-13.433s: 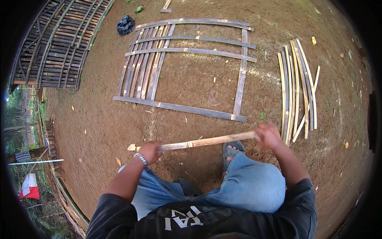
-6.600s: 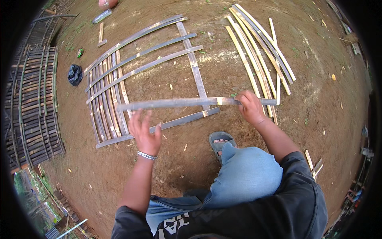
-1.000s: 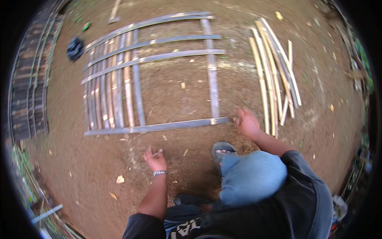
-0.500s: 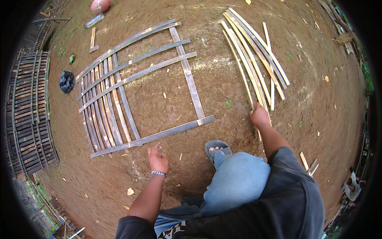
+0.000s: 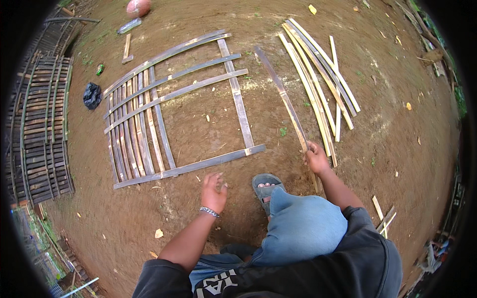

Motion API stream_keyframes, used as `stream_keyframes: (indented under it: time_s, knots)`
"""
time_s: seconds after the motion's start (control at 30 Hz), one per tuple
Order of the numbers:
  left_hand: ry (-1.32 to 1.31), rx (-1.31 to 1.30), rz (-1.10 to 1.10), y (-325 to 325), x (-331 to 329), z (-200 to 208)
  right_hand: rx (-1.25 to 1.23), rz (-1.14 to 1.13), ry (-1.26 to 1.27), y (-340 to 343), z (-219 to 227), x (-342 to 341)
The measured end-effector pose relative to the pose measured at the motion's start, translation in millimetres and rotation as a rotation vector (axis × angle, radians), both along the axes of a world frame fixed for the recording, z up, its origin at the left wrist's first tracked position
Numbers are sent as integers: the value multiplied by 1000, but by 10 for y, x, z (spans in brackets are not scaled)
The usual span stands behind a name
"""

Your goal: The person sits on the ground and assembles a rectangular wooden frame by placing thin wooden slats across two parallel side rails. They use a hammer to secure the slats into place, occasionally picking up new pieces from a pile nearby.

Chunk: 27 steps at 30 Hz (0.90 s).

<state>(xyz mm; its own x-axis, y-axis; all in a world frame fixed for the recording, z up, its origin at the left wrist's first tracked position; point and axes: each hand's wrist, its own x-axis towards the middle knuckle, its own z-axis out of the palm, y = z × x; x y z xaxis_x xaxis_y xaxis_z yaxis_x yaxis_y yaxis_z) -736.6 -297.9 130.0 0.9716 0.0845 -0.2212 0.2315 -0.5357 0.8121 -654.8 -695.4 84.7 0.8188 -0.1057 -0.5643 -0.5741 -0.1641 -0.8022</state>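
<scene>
Just changed: picked one bamboo slat (image 5: 289,109) off the left edge of the slat pile (image 5: 320,67) at upper right. Half a second ago, only gripping at the pile; now holding clear to the left, dark face showing.

Gripping near the lower end with the right hand (image 5: 316,158), right of centre — fingers wrapped around the slat, a short tail sticking out below toward the knee (image 5: 310,216). Pointing up and left from there, with the far end in the gap between pile and bamboo frame (image 5: 181,93). Can't tell at the far end: on the soil or just above.

Nothing in the left hand (image 5: 214,193), below the frame's front rail (image 5: 222,159) near centre. Fingers loosely curled and apart, not touching the rail. Brought in slightly toward the middle since the last frame.

Net effect: one slat separated from stock, none added to the frame. Seeing close-set bars at the frame's left, then a wide gap up to the right-end bar (image 5: 240,107).
</scene>
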Motion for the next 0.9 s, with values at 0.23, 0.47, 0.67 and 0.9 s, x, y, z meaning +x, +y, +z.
stream_keyframes:
  time_s: [0.23,0.47,0.67,0.9]
  knots:
    - [-161,166,-53,54,90,254,147,211,-21,319,183,-43]
    - [-2,-118,24,-27,189,396,428,291,-202,1173,693,294]
    - [-138,-128,-12,-571,370,873,785,191,-316,2136,1259,677]
    - [71,205,233,239,-790,694,-39,698,-410,1547,293,496]
